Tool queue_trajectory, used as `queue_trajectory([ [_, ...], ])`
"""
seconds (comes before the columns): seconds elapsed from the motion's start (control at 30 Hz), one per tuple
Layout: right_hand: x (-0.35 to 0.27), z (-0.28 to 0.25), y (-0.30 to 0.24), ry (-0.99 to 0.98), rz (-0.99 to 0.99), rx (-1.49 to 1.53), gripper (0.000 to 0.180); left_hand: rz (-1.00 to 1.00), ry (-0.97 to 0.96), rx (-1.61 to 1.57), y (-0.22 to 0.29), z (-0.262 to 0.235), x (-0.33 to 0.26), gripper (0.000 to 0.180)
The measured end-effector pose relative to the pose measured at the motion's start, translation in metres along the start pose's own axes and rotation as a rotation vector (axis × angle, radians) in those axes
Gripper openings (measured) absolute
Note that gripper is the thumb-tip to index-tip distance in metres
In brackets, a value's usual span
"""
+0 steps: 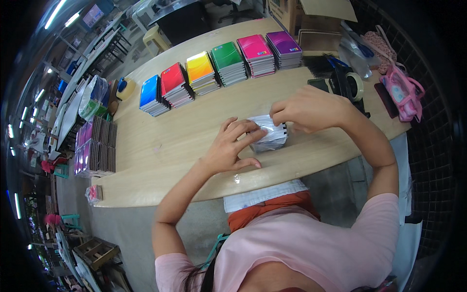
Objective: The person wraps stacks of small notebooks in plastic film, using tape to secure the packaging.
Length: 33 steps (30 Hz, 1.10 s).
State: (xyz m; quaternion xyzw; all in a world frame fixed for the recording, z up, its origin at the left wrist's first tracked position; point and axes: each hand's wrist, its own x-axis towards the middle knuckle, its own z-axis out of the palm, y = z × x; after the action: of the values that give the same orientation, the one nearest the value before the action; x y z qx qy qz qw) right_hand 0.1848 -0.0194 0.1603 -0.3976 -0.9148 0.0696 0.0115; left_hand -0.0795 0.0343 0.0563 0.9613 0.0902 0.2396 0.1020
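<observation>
A small stack of spiral notebooks (268, 141) in see-through plastic wrap lies near the table's front edge, its black binding coils showing on the right side. My left hand (232, 145) rests its spread fingers on the stack's left part, the thumb apart and pointing at the near side. Over the stack's right end, my right hand (306, 109) is bent down with its fingers curled in. What those fingers pinch is hidden from this view. Farther back stands a row of notebook stacks: blue (151, 92), red (174, 79), yellow (198, 66), green (226, 56), pink (254, 47) and purple (284, 44).
A black tape dispenser (343, 85) stands to the right, beside a pink bag (404, 92). An open cardboard box (287, 14) is behind. Bundled purple notebooks (96, 147) sit at the left edge, near a small wrapped pack (94, 193) and a yellow container (125, 89).
</observation>
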Motion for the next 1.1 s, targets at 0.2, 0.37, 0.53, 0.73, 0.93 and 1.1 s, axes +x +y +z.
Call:
queue_trajectory([
  [0.2,0.017,0.012,0.030,-0.019,-0.123,0.212,0.013,0.134,-0.269,-0.074,-0.019,-0.018,0.016,0.087],
  [0.37,0.028,0.020,0.037,0.046,-0.179,0.518,0.012,0.172,-0.371,-0.064,-0.024,-0.024,0.025,0.092],
  [0.53,0.035,0.024,0.040,0.001,-0.250,0.492,0.018,0.138,-0.387,-0.119,-0.023,-0.019,0.026,0.095],
  [0.73,0.031,0.014,0.039,-0.007,-0.204,0.407,0.019,0.142,-0.375,-0.133,-0.024,-0.016,0.027,0.094],
  [0.93,0.032,0.003,0.044,-0.128,-0.226,0.336,0.019,0.130,-0.379,-0.089,-0.021,-0.017,0.029,0.093],
  [1.1,0.036,0.014,0.043,-0.086,-0.213,0.400,0.017,0.103,-0.428,0.002,-0.020,-0.017,0.029,0.093],
])
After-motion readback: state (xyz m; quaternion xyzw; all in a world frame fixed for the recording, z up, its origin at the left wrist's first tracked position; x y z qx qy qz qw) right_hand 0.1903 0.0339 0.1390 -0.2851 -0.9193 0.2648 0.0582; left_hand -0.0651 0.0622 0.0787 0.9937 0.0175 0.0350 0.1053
